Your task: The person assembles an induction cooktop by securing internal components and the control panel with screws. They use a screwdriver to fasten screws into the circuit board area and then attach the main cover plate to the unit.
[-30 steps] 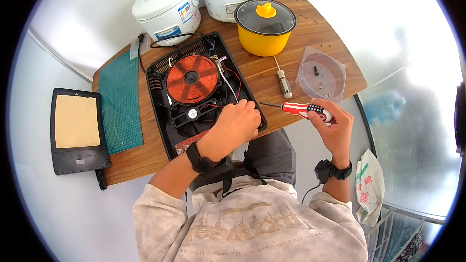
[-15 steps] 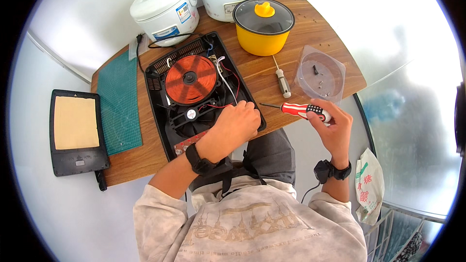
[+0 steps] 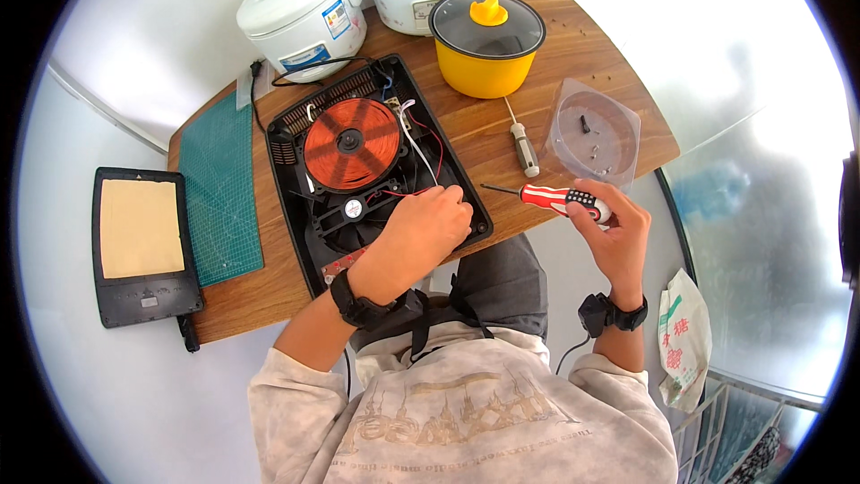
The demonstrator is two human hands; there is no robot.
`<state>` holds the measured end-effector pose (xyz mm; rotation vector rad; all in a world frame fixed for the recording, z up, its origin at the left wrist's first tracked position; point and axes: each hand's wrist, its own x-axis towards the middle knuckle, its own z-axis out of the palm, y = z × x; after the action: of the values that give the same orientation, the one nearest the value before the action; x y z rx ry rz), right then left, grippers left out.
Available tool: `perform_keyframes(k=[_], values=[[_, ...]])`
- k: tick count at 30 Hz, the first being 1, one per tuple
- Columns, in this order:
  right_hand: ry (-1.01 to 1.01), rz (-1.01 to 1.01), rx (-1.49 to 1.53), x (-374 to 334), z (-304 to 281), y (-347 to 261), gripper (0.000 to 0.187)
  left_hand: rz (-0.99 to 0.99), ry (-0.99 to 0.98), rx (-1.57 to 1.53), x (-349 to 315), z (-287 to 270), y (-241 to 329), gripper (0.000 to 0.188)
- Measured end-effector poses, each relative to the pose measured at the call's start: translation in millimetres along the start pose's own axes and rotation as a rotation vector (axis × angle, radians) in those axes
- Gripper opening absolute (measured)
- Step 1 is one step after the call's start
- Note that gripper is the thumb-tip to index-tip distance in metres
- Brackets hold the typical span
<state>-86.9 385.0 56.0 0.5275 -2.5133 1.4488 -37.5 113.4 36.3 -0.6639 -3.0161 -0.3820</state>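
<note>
An opened induction cooker (image 3: 296,139) lies on the wooden table (image 3: 502,148), showing its orange copper coil (image 3: 351,143), a small black fan (image 3: 355,209) and red and white wires. My left hand (image 3: 428,231) rests on the cooker's near right corner, fingers curled over the inner parts beside the fan; what it pinches is hidden. My right hand (image 3: 609,233) holds a red-and-black handled screwdriver (image 3: 555,200) just off the table's front edge, its tip pointing left toward the cooker.
A second screwdriver (image 3: 521,143) lies right of the cooker. A clear plastic lid (image 3: 596,130) holds small screws. A yellow pot (image 3: 488,40) and two white rice cookers (image 3: 305,9) stand at the back. A green cutting mat (image 3: 218,188) and a black panel (image 3: 139,242) lie left.
Little has changed: my left hand stays on the cooker's near right corner and my right hand keeps the screwdriver in about the same place.
</note>
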Motion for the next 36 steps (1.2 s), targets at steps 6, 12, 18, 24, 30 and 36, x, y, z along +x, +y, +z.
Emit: perform_keyframes(k=[6, 12, 18, 24, 30, 36], values=[[-0.001, 0.001, 0.008, -2, 1, 2, 0.027, -0.023, 0.056, 0.034, 2, 9, 3, 0.009], [-0.003, 0.007, -0.002, -3, -2, 3, 0.027, -0.015, 0.066, -0.026, 3, 10, 1, 0.012], [-0.002, -0.02, -0.016, -3, -3, -4, 0.027, -0.073, 0.073, -0.04, 2, 8, 5, 0.02], [-0.001, -0.009, -0.027, -4, -5, -4, 0.028, -0.074, 0.056, 0.002, 4, 14, 5, 0.018], [-0.004, -0.008, -0.042, -5, -8, -5, 0.028, -0.078, 0.042, 0.032, 4, 13, 5, 0.014], [0.003, 0.035, 0.022, -7, -7, -7, 0.032, -0.052, 0.059, -0.037, 1, 10, 4, 0.011]])
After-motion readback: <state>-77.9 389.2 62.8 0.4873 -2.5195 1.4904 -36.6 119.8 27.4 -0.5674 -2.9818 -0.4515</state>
